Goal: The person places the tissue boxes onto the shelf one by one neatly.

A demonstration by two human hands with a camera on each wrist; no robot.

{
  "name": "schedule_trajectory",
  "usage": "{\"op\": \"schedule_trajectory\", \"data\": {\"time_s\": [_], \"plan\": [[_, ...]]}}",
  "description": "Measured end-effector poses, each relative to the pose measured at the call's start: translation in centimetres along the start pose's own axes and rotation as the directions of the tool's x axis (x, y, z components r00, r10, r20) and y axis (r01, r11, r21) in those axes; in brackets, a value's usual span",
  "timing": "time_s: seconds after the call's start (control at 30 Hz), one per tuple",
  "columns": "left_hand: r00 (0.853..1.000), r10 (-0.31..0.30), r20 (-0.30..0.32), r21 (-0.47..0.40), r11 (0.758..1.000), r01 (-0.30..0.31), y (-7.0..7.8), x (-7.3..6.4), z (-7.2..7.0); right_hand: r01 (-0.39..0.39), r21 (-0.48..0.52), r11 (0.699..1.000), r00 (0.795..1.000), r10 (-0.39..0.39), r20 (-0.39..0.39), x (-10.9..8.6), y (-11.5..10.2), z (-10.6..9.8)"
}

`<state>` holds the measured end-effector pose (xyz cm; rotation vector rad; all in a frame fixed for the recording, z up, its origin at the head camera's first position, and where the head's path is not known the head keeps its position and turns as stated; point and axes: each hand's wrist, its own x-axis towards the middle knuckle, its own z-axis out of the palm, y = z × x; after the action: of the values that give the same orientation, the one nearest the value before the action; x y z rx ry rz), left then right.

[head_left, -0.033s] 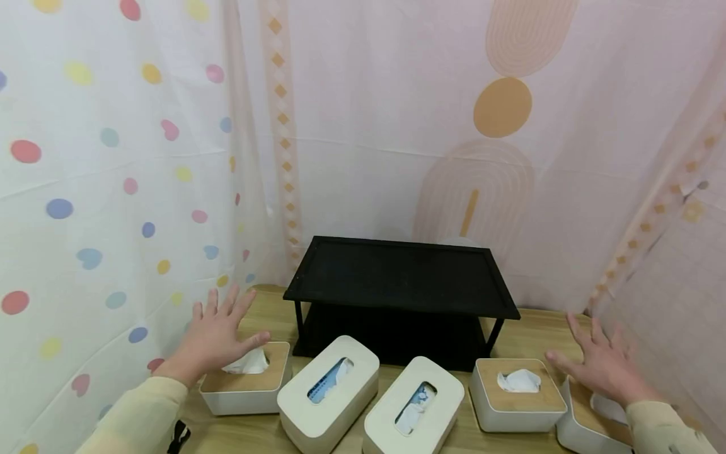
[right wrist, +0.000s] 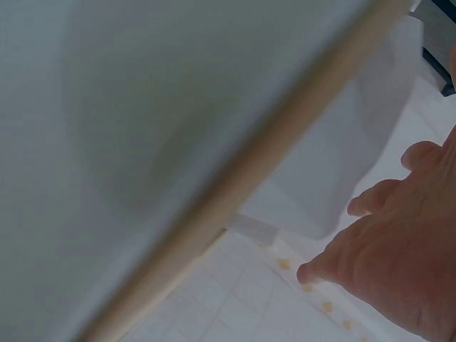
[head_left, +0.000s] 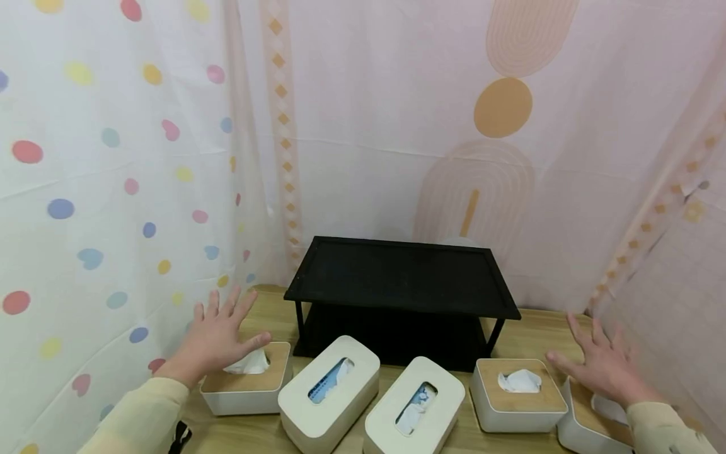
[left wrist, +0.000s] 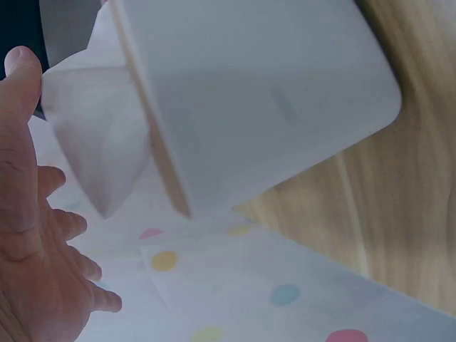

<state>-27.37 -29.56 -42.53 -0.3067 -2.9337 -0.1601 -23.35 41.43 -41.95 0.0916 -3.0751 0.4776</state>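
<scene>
Nearest are two cream boxes [head_left: 306, 400], standing on the wooden table [head_left: 266, 315] with their long sides going from near left to far right. Three white boxes with wood tops [head_left: 490, 394], one on the left and two on the right, make five. The left hand [head_left: 214, 340] is by the left one, and the right hand [head_left: 602, 362] by the one farthest right; both have fingers spread apart, holding nothing. Only the left wrist view shows the thumb beside the tissue [left wrist: 103, 142] poking up; I can't tell if they touch. The right wrist view shows a wood lid's edge [right wrist: 278, 135] up close. Behind is one black stand [head_left: 403, 274] with two levels, long from left to right, then curtains [head_left: 363, 126].
</scene>
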Motion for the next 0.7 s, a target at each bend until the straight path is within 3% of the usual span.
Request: {"op": "schedule_trajectory", "data": {"time_s": [0.53, 0.7], "plan": [[1.0, 0.006, -0.006, -0.056, 0.998, -0.006, 0.7, -0.2, -1.0, 0.005, -0.032, 0.999, 1.0, -0.005, -0.007, 0.4, -0.6, -0.1], [0.997, 0.023, -0.067, -0.098, 0.995, -0.029, 1.4, -0.4, -1.2, 0.051, -0.04, 0.998, 0.994, -0.054, -0.094, 0.2, -1.5, -0.4]]}}
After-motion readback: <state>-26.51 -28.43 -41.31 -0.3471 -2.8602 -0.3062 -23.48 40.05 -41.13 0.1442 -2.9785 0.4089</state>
